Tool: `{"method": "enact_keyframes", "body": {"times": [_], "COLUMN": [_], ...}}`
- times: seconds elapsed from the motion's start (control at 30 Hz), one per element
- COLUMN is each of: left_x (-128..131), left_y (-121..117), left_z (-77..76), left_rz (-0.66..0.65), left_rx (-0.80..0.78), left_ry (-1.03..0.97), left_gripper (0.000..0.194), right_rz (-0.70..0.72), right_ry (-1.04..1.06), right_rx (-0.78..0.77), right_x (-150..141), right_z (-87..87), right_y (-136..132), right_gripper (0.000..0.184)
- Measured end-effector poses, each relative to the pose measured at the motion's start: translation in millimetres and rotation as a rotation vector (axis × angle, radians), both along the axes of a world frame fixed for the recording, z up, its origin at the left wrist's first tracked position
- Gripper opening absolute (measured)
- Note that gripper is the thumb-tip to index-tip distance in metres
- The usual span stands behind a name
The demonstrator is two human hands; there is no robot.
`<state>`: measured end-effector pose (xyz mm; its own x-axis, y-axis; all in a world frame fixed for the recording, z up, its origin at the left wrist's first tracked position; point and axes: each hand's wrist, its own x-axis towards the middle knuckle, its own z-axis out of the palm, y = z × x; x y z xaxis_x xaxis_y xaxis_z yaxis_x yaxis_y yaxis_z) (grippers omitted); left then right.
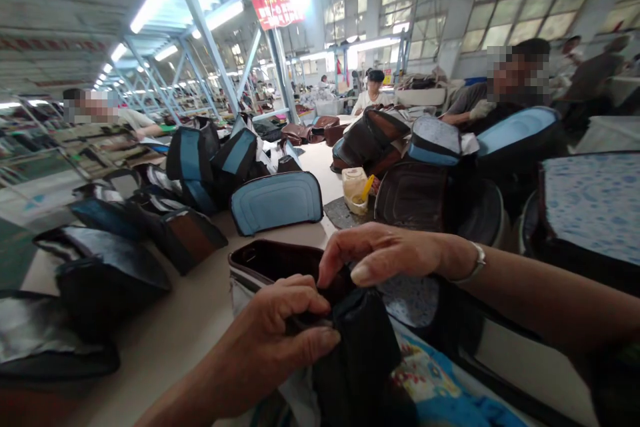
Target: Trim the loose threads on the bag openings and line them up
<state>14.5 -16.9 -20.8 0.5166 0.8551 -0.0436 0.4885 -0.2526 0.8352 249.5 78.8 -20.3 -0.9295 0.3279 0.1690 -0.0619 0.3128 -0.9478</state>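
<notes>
My left hand (283, 330) is closed, pinching a fold of black fabric (363, 353) on a bag piece lying at the table's near edge. My right hand (385, 253) reaches in from the right, fingers curled down onto the same black fabric beside a dark brown panel (270, 260). A bracelet sits on my right wrist. Under the black fabric lies a lining with a blue patterned print (425, 373).
The long pale table (185, 320) carries several bag panels: a blue padded one (277, 202), black and brown ones at left, more stacked at right. A pale glue pot (356, 190) with a yellow handle stands mid-table. Other people sit at the left and far end.
</notes>
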Motion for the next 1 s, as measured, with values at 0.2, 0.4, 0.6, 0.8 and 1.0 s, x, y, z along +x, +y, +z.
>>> {"method": "enact_keyframes", "body": {"times": [0.2, 0.4, 0.6, 0.8, 1.0], "left_x": [5.1, 11.1, 13.0, 14.0, 9.2], "left_y": [1.7, -2.0, -4.3, -4.0, -8.6], "left_z": [2.8, 1.1, -0.5, -4.6, -12.1], "left_rz": [-0.008, 0.070, 0.105, 0.069, 0.016], "left_rx": [-0.026, -0.020, 0.017, 0.135, 0.353], "left_ry": [0.023, 0.051, 0.123, 0.191, 0.193], "left_gripper": [0.015, 0.016, 0.025, 0.027, 0.027], "right_rz": [-0.220, -0.181, -0.277, -0.394, -0.441], "right_ry": [-0.145, -0.076, -0.019, -0.013, 0.234], "right_rx": [0.314, 0.195, 0.213, 0.081, 0.247], "right_x": [-10.4, -6.7, -9.7, -12.2, -15.0], "right_z": [-15.3, -30.7, -33.7, -36.4, -54.0], "right_y": [-22.8, -23.0, -35.7, -46.3, -50.7], "right_gripper": [0.053, 0.034, 0.019, 0.011, 0.010]}}
